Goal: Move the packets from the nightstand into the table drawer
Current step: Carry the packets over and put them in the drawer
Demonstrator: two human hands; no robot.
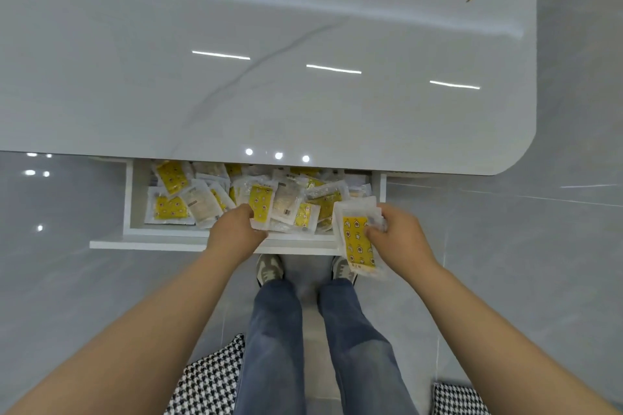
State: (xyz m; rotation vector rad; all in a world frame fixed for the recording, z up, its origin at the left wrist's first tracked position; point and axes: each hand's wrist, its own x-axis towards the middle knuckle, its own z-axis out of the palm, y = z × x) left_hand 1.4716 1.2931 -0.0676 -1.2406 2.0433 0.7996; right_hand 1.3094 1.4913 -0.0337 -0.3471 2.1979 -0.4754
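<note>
Drawer (pixel 129 199): pulled open under the near edge of the white table (pixel 303 44); filled across its width with a heap of packets (pixel 170 207), clear wrappers with yellow printed inserts, overlapping at all angles.

Left hand (pixel 236 229): inside the drawer at its near middle; fingers curled, pinching the near edge of a yellow packet (pixel 261 200) that lies on the heap.

Right hand (pixel 399 236): over the drawer's near right corner; fingers and thumb closed round a bundle of packets (pixel 357 239), its yellow face up, its near end overhanging the drawer front.
</note>
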